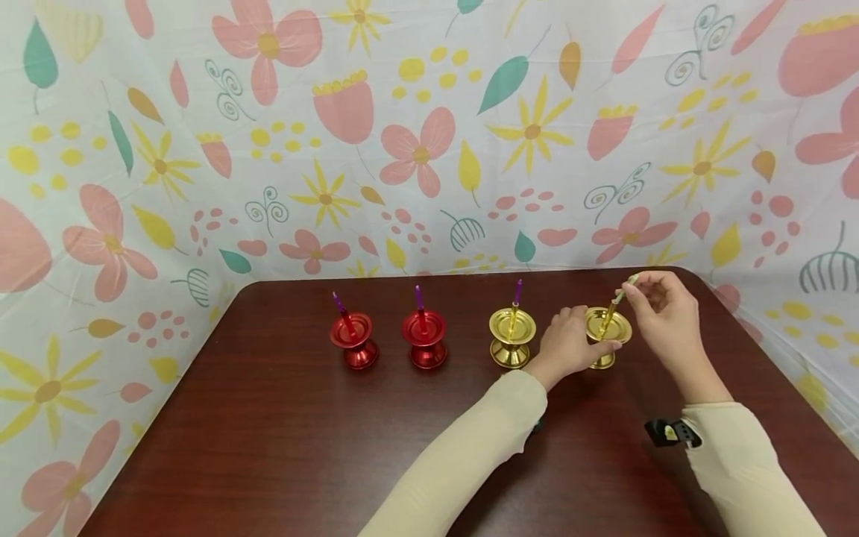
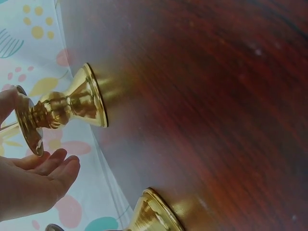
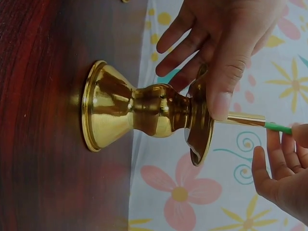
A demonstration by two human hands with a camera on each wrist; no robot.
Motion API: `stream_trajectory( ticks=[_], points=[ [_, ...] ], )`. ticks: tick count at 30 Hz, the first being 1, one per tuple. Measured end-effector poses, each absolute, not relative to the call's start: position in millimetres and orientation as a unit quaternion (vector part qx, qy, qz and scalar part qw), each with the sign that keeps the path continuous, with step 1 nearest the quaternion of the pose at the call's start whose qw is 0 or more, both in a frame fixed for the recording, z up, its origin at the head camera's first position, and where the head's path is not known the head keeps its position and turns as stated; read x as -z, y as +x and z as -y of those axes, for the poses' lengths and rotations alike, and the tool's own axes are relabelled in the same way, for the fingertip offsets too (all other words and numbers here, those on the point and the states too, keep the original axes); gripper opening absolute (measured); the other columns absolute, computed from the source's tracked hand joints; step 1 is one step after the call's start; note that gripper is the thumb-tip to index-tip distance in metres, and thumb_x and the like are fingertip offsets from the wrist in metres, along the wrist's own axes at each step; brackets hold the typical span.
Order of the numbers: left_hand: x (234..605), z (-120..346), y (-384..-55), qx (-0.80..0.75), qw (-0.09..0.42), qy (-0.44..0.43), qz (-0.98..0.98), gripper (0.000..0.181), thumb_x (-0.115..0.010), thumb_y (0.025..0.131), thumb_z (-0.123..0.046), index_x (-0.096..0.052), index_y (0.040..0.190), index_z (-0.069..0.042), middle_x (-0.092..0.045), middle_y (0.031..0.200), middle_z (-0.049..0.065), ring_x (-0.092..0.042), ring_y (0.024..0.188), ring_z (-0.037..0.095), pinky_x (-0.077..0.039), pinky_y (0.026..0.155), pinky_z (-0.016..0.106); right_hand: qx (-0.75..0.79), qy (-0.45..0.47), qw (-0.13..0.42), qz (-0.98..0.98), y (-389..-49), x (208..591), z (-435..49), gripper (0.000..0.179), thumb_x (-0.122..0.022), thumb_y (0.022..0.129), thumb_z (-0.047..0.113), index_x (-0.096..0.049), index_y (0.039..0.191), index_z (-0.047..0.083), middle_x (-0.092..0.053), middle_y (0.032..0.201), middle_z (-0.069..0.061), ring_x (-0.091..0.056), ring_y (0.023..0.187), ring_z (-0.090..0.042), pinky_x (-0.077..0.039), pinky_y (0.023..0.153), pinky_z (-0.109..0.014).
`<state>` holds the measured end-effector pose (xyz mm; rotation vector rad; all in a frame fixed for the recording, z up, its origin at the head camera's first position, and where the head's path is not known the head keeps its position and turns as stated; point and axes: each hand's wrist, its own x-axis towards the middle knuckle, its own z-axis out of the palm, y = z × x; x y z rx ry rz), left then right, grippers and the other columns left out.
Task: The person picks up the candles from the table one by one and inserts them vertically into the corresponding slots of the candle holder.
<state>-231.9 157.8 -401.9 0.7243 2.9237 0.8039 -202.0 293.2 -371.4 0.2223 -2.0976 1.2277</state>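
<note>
On the right side of the table stands a gold candle holder (image 1: 623, 327) with a flared dish and a thin upright tube. My left hand (image 1: 569, 344) steadies it by the dish, thumb on the near rim and the other fingers round the left side. A slim green candle (image 3: 277, 127) is pinched between thumb and fingers of my right hand (image 1: 673, 321). In the right wrist view the candle's lower end meets the top of the tube (image 3: 246, 119). The left wrist view shows the holder's foot (image 2: 89, 98) on the table.
Left of my left hand is a second gold holder (image 1: 510, 352) bearing a purple candle (image 1: 518, 291). Farther left stand two red holders, one (image 1: 428, 353) and another (image 1: 360, 353), each with a purple candle. A flower-printed cloth (image 1: 416, 186) hangs behind the dark wooden table (image 1: 268, 418).
</note>
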Motion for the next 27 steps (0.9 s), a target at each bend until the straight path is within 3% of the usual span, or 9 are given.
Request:
stream_trajectory(
  ticks=[5, 13, 27],
  points=[
    [402.4, -157.3, -231.9, -0.262, 0.012, 0.232, -0.937, 0.074, -0.063, 0.084, -0.060, -0.046, 0.139, -0.014, -0.052, 0.126, -0.003, -0.051, 0.113, 0.011, -0.045, 0.092, 0.022, -0.456, 0.091, 0.342, 0.816, -203.0, 370.2, -291.8, 0.016, -0.059, 0.089, -0.011, -0.053, 0.104, -0.013, -0.058, 0.093, 0.012, -0.057, 0.081, 0.012, -0.042, 0.066, -0.005],
    [403.6, -158.3, -231.9, -0.258, 0.007, 0.238, -0.936, 0.075, -0.062, 0.084, -0.061, -0.045, 0.139, -0.013, -0.052, 0.125, -0.002, -0.051, 0.112, 0.011, -0.045, 0.091, 0.022, -0.419, 0.083, 0.343, 0.837, -204.4, 370.9, -295.4, 0.016, -0.063, 0.090, -0.001, -0.056, 0.104, -0.006, -0.061, 0.086, 0.006, -0.055, 0.077, 0.011, -0.040, 0.066, -0.005],
    [402.9, -156.3, -230.5, -0.270, 0.012, 0.238, -0.933, 0.073, -0.062, 0.085, -0.060, -0.045, 0.139, -0.013, -0.052, 0.126, -0.002, -0.051, 0.112, 0.011, -0.045, 0.091, 0.022, -0.407, 0.088, 0.331, 0.847, -204.7, 371.9, -297.5, 0.014, -0.064, 0.091, 0.002, -0.059, 0.102, -0.004, -0.062, 0.086, 0.006, -0.055, 0.076, 0.013, -0.040, 0.064, -0.005]
  ],
)
